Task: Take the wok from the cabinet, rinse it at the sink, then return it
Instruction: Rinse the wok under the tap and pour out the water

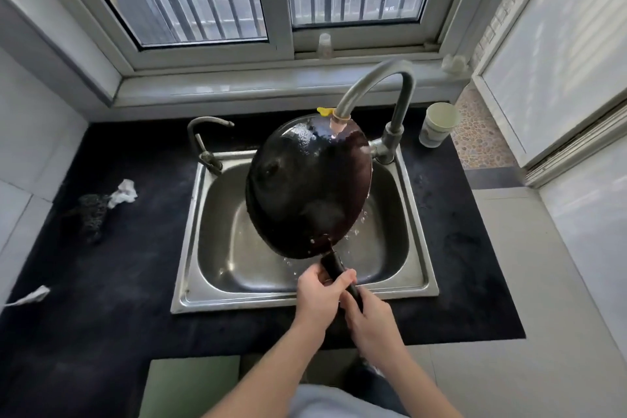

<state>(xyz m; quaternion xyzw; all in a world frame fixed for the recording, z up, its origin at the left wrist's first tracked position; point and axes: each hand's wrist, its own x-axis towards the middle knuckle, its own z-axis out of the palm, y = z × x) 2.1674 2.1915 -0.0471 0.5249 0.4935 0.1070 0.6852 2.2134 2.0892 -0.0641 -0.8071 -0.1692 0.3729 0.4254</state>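
A black wok (305, 187) hangs tilted over the steel sink (415, 285), its rounded underside facing me. Water from the tall curved faucet (380, 81) runs onto its upper edge and drips off the lower rim into the basin. The dark handle (334, 263) points toward me. My left hand (320, 295) grips the handle nearer the wok. My right hand (369, 319) grips the handle's end just behind it.
A smaller tap (203, 139) stands at the sink's back left corner. A white paper cup (437, 124) sits on the black counter (112, 282) at the right. A dark scrubber (90, 210) and crumpled paper (124, 192) lie at the left. A barred window is behind.
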